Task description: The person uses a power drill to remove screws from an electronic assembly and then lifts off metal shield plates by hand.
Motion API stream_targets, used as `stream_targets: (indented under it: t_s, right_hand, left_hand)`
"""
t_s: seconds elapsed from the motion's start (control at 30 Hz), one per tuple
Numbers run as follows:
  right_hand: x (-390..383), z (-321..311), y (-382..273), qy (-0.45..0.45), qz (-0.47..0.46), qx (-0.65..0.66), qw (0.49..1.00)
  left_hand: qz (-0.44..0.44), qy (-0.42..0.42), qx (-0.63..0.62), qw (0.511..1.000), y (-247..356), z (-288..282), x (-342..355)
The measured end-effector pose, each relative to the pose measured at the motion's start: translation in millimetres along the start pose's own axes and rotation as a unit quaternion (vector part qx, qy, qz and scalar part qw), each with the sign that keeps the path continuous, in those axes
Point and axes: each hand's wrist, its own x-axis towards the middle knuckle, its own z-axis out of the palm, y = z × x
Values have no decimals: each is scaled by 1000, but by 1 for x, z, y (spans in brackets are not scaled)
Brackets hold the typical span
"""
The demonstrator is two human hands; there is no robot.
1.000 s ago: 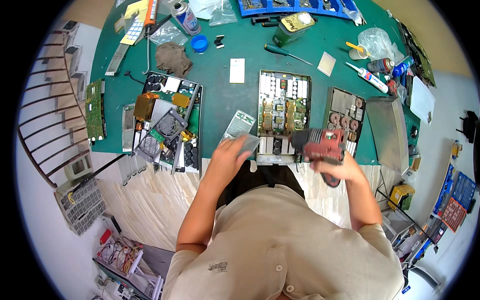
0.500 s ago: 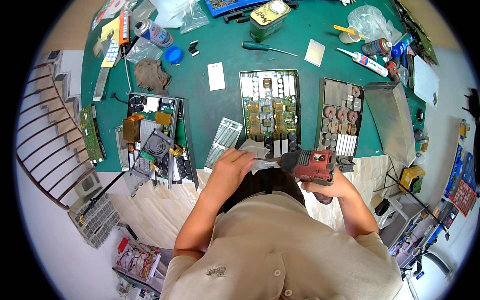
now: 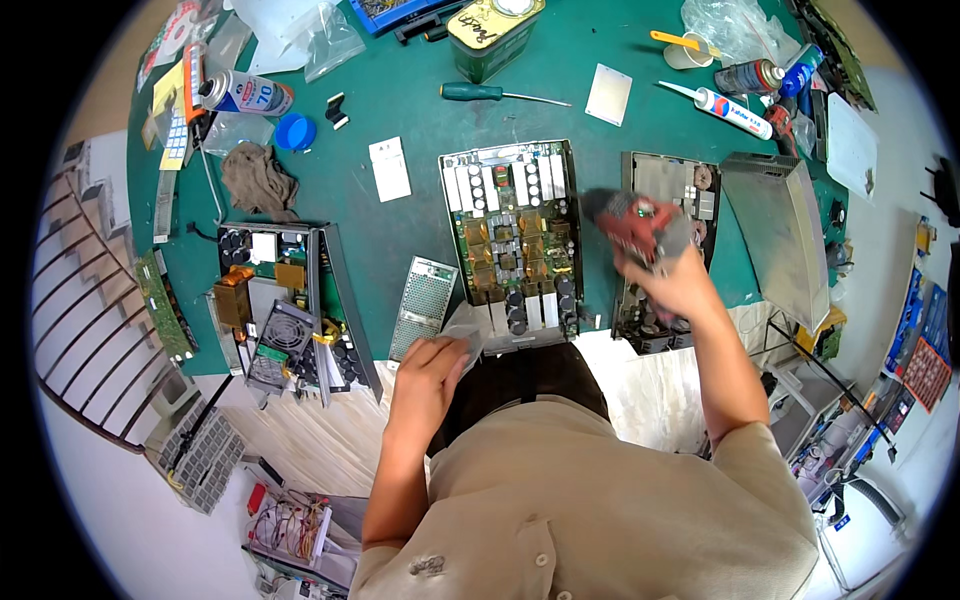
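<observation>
**Red drill lifted toward the right-hand unit**

Since half a second ago, the red power drill is being carried up and to the right, away from the table's near edge, and is now being held above the gap between the open circuit-board unit and the second opened unit. The drill is being gripped by the right hand, whose fingers are being kept wrapped tightly round the handle; the tool is blurred. The left hand is being held lower, at the near edge of the green table, with its fingers curled round a small grey metal piece, just beside the perforated metal cover. How firmly that piece is being pinched cannot be told. Further left, a third dismantled unit is lying on the table, and a green-handled screwdriver is resting well apart near the far side.
</observation>
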Motion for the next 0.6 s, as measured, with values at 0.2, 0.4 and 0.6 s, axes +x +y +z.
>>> stream_targets:
  t_s: [0.2, 0.4, 0.6]
  right_hand:
    - [76, 11, 30, -20, -23, -63, 998]
    - [102, 24, 36, -80, 49, -93, 991]
    - [115, 37, 55, -117, 117, -44, 985]
  left_hand:
    - [-52, 2, -4, 999, -8, -6, -12]
    - [-60, 12, 0, 998, -14, -7, -19]
    - [-67, 9, 8, 998, -15, -14, -21]
